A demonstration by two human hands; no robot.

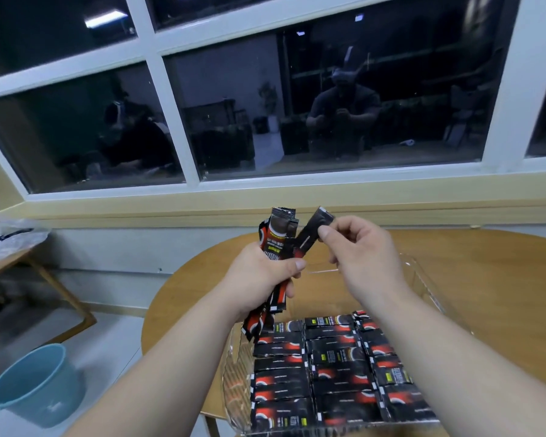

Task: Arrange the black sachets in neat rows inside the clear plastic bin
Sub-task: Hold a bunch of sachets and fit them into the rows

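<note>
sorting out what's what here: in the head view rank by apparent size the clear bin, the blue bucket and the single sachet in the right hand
1. clear bin
2. blue bucket
3. single sachet, pinched by the right hand

The bucket sits lower, on the floor, so true sizes are unsure.

far half of bin (423, 279) bare and open from above; sachet rows (338, 367) fill near half; both hands above.

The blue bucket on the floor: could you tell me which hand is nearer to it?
Left. The left hand is up and right of the blue bucket; the right hand is farther right.
</note>
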